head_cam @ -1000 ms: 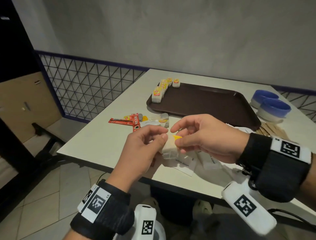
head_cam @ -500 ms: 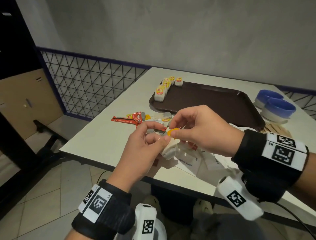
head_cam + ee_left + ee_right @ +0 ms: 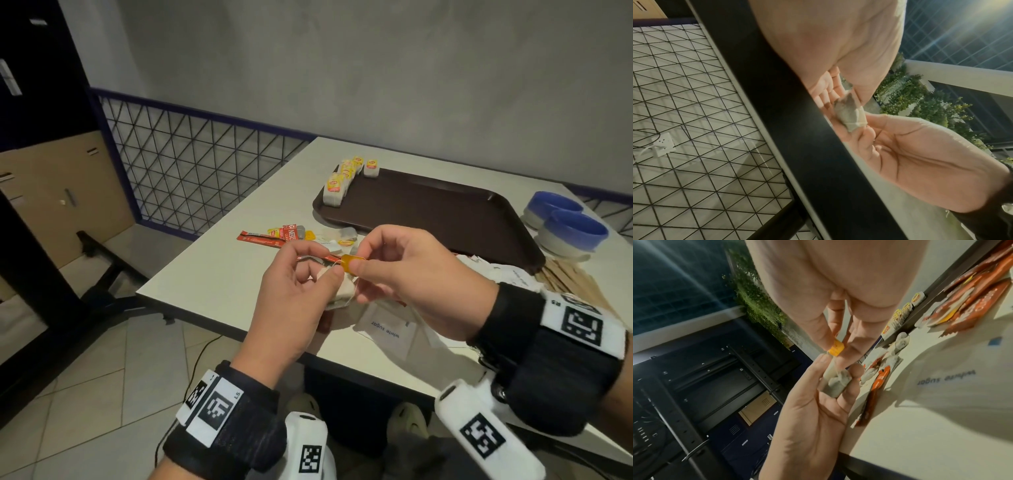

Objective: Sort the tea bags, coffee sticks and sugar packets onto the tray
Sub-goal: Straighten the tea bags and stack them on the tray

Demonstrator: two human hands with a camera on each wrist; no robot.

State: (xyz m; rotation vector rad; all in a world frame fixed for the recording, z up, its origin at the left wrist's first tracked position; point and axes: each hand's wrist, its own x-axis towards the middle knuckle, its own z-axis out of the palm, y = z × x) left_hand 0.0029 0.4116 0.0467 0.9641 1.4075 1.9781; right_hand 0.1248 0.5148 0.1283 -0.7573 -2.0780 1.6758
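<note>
Above the table's near edge, my left hand [image 3: 310, 274] pinches a white tea bag [image 3: 344, 290] between thumb and fingers; the same tea bag [image 3: 837, 382] [image 3: 851, 116] shows in both wrist views. My right hand [image 3: 373, 263] pinches its yellow tag [image 3: 350, 262] [image 3: 836, 348], with the string running down to the bag. A brown tray [image 3: 445, 212] lies farther back, with a row of tea bags [image 3: 342, 180] along its left end. Red coffee sticks [image 3: 270, 236] and loose tea bags [image 3: 342, 236] lie left of the tray. White sugar packets [image 3: 387, 329] lie under my right hand.
Two blue-rimmed bowls [image 3: 565, 222] stand right of the tray, with wooden stirrers [image 3: 575, 284] in front of them. A wire mesh fence [image 3: 191, 178] runs left of the table. A grey wall stands behind, tiled floor below the near edge.
Both hands stay together over the near edge while the right hand has drawn the yellow tag up and away from the bag. The head view has shifted slightly.
</note>
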